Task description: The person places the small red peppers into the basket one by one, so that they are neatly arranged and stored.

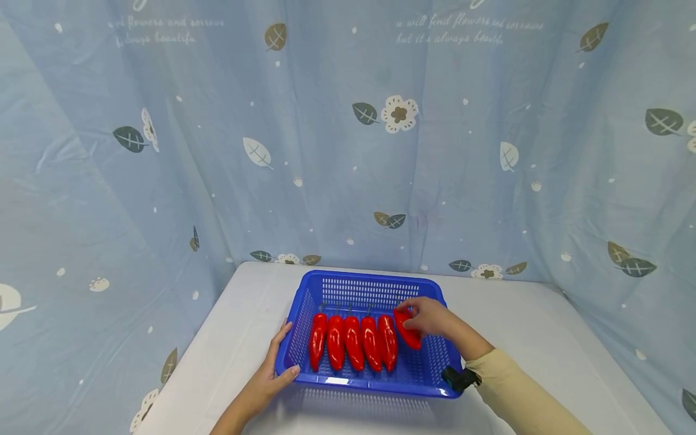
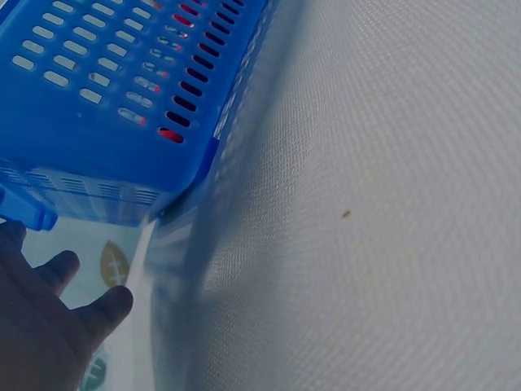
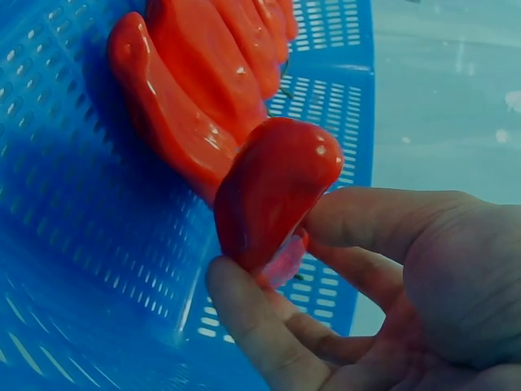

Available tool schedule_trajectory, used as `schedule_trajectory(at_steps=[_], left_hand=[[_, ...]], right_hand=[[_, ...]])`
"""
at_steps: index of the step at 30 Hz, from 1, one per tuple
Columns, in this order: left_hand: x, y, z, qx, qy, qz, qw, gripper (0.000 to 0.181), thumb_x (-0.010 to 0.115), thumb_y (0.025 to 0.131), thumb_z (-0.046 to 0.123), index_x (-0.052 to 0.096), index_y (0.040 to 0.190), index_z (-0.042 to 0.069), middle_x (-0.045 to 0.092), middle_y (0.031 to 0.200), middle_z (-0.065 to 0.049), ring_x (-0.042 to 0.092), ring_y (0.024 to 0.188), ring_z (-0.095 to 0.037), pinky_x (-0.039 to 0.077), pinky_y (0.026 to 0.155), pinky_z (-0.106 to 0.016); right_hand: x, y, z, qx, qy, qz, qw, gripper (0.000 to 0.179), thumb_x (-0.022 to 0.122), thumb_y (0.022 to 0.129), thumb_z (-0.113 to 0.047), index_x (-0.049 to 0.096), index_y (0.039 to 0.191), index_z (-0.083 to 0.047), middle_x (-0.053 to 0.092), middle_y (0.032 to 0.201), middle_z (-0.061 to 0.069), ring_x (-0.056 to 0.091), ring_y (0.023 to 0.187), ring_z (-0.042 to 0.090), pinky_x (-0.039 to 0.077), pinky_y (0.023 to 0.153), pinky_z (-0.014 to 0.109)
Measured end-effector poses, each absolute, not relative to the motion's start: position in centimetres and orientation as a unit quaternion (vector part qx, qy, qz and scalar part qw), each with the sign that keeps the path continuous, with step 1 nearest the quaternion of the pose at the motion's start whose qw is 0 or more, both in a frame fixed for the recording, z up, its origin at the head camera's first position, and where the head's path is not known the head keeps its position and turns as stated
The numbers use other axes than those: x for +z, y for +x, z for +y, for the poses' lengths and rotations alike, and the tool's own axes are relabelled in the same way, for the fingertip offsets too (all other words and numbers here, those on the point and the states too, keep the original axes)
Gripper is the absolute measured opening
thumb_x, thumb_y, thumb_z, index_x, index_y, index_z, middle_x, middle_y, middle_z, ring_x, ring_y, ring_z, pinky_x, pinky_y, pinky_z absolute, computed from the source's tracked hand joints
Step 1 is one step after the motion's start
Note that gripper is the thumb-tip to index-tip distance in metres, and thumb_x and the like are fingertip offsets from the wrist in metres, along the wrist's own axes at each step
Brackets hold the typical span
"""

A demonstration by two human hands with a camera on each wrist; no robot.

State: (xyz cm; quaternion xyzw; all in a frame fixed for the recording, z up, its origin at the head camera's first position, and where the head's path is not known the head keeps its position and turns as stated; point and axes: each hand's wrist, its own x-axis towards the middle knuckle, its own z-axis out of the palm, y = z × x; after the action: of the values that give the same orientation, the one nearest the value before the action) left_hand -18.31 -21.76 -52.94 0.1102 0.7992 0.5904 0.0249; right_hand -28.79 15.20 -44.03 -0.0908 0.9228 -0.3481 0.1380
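Note:
A row of several glossy red peppers [image 1: 353, 343] lies side by side in a blue plastic basket [image 1: 380, 385], stems toward the far wall. My right hand [image 1: 429, 317] pinches one more red pepper [image 1: 408, 331] at the right end of the row, over the basket. In the right wrist view, thumb and fingers [image 3: 244, 314] grip that pepper's sides, its rounded end facing the camera. At the basket's near left corner is my left hand [image 1: 267, 370], fingers along the left wall and thumb by the front rim. The left wrist view shows its fingers spread, fairly straight.
The basket stands on a white-covered table [image 1: 505, 314]. Behind and beside the table hangs a blue curtain [image 1: 337, 169] with leaf and flower prints. A black strap device [image 1: 461, 379] sits at my right wrist, near the basket's front right corner.

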Motion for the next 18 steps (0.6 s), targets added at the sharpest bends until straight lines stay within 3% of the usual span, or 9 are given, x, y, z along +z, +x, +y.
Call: schedule_trajectory(at_steps=[18], left_hand=[[-52.62, -18.13, -21.58, 0.592, 0.110, 0.798, 0.024, 0.087, 0.064, 0.093, 0.023, 0.012, 0.163, 0.029, -0.004, 0.169, -0.020, 0.002, 0.150, -0.055, 0.012, 0.109, -0.076]], right_hand=[[-45.01, -29.55, 14.39, -0.295, -0.101, 0.938, 0.154, 0.035, 0.075, 0.085, 0.000, 0.072, 0.119, -0.006, 0.066, 0.087, 0.008, 0.066, 0.062, 0.019, 0.061, 0.057, 0.034]])
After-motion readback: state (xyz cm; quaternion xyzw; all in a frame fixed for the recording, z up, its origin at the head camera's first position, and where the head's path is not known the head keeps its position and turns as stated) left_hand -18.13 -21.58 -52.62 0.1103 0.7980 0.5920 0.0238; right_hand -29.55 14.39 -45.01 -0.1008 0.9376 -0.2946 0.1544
